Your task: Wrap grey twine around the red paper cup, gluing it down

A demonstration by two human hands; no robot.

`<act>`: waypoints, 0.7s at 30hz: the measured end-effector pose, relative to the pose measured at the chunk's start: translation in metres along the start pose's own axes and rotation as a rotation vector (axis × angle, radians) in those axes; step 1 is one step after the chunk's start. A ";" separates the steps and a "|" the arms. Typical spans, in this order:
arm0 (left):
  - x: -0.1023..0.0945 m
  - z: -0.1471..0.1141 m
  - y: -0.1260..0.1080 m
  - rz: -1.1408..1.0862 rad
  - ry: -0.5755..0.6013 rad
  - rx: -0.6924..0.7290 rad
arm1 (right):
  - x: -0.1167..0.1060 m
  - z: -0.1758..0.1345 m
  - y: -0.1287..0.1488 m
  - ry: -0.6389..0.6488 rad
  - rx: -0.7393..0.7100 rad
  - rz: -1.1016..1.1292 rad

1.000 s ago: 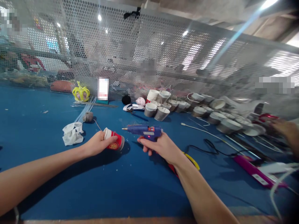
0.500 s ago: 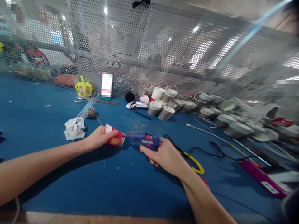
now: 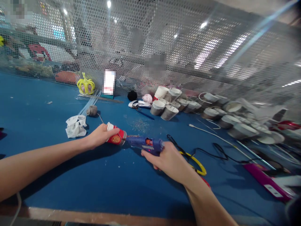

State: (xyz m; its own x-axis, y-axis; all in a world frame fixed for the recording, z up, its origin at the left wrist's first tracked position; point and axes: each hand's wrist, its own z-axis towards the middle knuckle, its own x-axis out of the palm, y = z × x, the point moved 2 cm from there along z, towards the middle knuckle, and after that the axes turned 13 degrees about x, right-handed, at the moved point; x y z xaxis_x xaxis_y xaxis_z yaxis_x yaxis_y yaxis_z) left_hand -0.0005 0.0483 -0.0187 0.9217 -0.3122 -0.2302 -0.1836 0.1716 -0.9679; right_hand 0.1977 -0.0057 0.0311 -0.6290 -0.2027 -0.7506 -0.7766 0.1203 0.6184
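My left hand (image 3: 100,135) is closed around a red and white paper cup (image 3: 117,138), tipped on its side with its base toward the right. Grey yarn is wound at the cup's base end, and a strand runs from behind the cup toward a ball of grey yarn (image 3: 91,110). In my right hand (image 3: 168,158) is a blue hot glue gun (image 3: 147,142), its small red light lit. The gun's nozzle points left and is at the cup's base end; whether it touches, I cannot tell. A crumpled white paper (image 3: 76,126) lies left of the cup.
Many grey-wrapped cups (image 3: 169,112) stand at the back right, before a perforated metal screen (image 3: 131,40). A purple power strip (image 3: 265,182), a black cord (image 3: 221,150) and a yellow ring (image 3: 198,165) lie to the right. A phone (image 3: 109,82) stands at the back.
The view has shifted slightly. The cup is turned a little in my left hand and tilts closer to level. The glue gun stays at its base end.
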 end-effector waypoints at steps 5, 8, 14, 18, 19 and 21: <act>0.000 0.000 0.002 0.039 -0.029 -0.003 | 0.000 0.001 0.001 -0.093 -0.051 -0.022; 0.001 0.000 0.002 0.062 -0.013 0.015 | 0.000 0.001 0.000 -0.077 -0.055 -0.023; 0.000 -0.001 0.002 0.085 0.003 0.050 | -0.001 0.000 -0.001 -0.035 -0.025 -0.032; 0.001 -0.003 0.002 0.096 0.043 0.098 | -0.003 0.001 0.000 -0.027 0.026 0.020; 0.001 -0.003 0.002 0.094 0.047 0.104 | -0.003 0.001 0.001 -0.020 0.045 0.028; 0.002 -0.004 0.002 0.095 0.047 0.115 | -0.004 0.002 0.002 -0.011 0.077 0.038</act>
State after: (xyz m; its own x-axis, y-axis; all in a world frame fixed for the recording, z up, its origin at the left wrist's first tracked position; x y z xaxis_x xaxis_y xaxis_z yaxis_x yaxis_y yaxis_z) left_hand -0.0008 0.0445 -0.0213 0.8845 -0.3327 -0.3271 -0.2263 0.3071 -0.9244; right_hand 0.1990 -0.0032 0.0346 -0.6581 -0.1856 -0.7297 -0.7523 0.2018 0.6272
